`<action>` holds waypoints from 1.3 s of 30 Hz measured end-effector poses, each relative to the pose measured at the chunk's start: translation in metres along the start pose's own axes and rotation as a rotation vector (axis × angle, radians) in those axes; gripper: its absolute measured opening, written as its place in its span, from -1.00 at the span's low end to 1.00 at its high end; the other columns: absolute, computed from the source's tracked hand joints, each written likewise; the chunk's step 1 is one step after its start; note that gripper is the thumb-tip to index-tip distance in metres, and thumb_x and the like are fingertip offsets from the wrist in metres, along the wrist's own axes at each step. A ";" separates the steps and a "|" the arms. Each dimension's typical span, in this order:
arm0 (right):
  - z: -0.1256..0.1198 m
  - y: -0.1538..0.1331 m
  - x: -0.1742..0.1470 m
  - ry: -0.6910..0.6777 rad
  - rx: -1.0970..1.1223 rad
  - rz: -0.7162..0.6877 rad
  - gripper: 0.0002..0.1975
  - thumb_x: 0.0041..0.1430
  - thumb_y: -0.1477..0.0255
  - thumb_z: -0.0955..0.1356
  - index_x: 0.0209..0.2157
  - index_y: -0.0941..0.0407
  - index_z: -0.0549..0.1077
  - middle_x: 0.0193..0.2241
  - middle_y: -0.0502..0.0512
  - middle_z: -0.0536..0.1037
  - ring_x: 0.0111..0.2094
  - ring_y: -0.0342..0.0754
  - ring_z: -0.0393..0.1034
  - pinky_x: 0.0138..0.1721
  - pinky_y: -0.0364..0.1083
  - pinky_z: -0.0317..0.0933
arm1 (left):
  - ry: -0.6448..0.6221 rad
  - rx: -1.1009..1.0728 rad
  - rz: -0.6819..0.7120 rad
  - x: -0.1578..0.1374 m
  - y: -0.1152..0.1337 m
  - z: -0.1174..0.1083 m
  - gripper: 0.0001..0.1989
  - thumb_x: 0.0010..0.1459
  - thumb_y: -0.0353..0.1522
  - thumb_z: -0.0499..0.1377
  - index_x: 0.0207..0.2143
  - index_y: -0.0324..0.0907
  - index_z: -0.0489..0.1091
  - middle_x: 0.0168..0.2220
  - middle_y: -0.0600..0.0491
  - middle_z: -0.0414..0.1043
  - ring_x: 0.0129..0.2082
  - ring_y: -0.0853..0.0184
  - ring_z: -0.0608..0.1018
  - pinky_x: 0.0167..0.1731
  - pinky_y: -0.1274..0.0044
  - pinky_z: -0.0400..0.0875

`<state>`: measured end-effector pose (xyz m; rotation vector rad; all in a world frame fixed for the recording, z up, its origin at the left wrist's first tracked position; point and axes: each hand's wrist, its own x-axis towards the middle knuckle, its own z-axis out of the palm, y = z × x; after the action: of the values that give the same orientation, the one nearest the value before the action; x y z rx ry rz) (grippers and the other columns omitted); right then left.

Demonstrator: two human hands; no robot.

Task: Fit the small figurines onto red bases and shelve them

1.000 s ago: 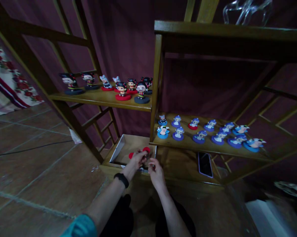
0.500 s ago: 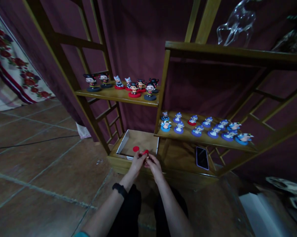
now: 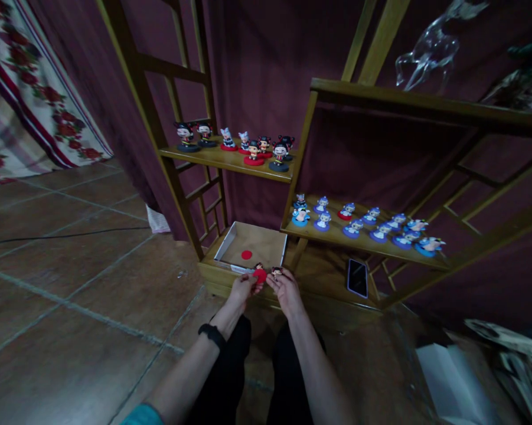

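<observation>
Together, the left hand [image 3: 241, 289] pinched a red-based figurine [image 3: 260, 273]; the right hand [image 3: 286, 288] gripped a smaller figurine [image 3: 276, 273]

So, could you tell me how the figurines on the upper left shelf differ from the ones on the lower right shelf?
The upper left shelf figurines have dark hair and stand on red or dark round bases; the lower right shelf figurines are pale, almost all on blue bases. The upper group is a small cluster of about eight; the lower group is larger, set in two rows. Both groups are small toy figures, upright on round bases on wooden shelves.
</observation>
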<state>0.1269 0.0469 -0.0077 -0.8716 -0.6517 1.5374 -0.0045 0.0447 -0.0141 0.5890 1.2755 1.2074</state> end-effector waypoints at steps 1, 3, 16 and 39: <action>-0.002 -0.002 -0.001 0.008 -0.025 -0.011 -0.71 -0.18 0.39 0.38 -0.31 0.09 0.39 -0.35 0.05 0.51 -0.27 -0.04 0.43 -0.21 0.01 0.32 | -0.005 -0.006 -0.026 -0.002 -0.001 -0.001 -0.88 -0.13 -0.41 0.20 -0.52 -0.29 0.33 -0.64 0.03 0.40 -0.66 0.44 0.44 -0.66 0.65 0.29; -0.004 -0.004 -0.004 0.042 -0.080 -0.032 -0.67 -0.18 0.37 0.38 -0.26 0.08 0.39 -0.31 0.05 0.51 -0.26 -0.06 0.42 -0.24 -0.04 0.32 | -0.022 -0.031 -0.077 -0.006 -0.003 -0.001 -0.89 -0.14 -0.43 0.21 -0.51 -0.30 0.35 -0.62 0.01 0.42 -0.65 0.44 0.45 -0.66 0.66 0.31; -0.007 0.013 -0.007 0.125 -0.336 -0.245 -0.59 -0.20 0.35 0.39 -0.22 0.10 0.35 -0.31 0.04 0.49 -0.29 -0.10 0.36 -0.22 -0.05 0.26 | -0.124 -0.122 -0.147 -0.013 -0.008 0.002 -0.83 -0.20 -0.42 0.29 -0.48 -0.30 0.41 -0.58 0.00 0.46 -0.63 0.45 0.48 -0.61 0.67 0.37; -0.014 0.028 0.002 0.120 -0.628 -0.389 -0.66 -0.10 0.35 0.33 -0.20 0.12 0.38 -0.26 0.09 0.51 -0.29 -0.07 0.39 -0.18 -0.04 0.24 | -0.223 -0.160 -0.215 -0.015 -0.003 -0.004 -0.85 -0.16 -0.52 0.27 -0.43 -0.34 0.42 -0.57 -0.02 0.48 -0.58 0.44 0.51 -0.53 0.67 0.40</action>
<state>0.1223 0.0441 -0.0386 -1.2047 -1.1699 0.9245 -0.0054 0.0289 -0.0116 0.4438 1.0164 1.0229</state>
